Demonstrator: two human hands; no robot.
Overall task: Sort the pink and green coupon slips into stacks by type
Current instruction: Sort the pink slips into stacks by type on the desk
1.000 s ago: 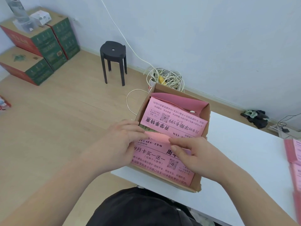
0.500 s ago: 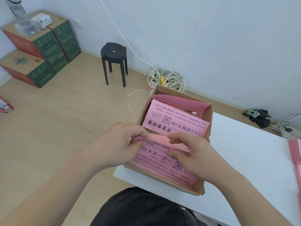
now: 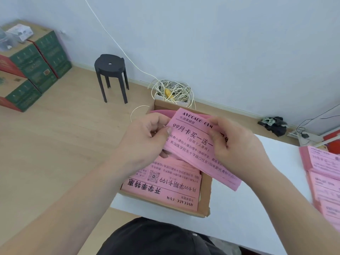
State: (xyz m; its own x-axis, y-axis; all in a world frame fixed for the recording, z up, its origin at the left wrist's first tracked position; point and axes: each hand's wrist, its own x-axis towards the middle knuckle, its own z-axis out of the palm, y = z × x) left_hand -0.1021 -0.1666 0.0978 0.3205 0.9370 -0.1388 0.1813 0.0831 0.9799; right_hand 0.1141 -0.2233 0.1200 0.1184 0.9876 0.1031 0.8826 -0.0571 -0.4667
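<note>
Both hands grasp a bundle of pink slips point(image 3: 193, 144), held above the open cardboard box point(image 3: 204, 196) at the left edge of the desk point(image 3: 248, 221). The left hand point(image 3: 143, 142) pinches the bundle's far-left end, thumb on the printed face and fingers curled beneath. The right hand point(image 3: 237, 150) grips it around the middle, fingers folded over the top. The bundle's long axis slants from far left down to near right, and its free end pokes out past the right wrist, over the box's right wall. A pile of pink slips point(image 3: 161, 188) lies flat in the box just below, its print upside down to the viewer. The sorted pink stacks point(image 3: 323, 173) sit well apart on the right side of the desk. The right hand is therefore the nearer one, and the carry would likely run rightward, roughly along the bundle's own length. No green slip shows.
</note>
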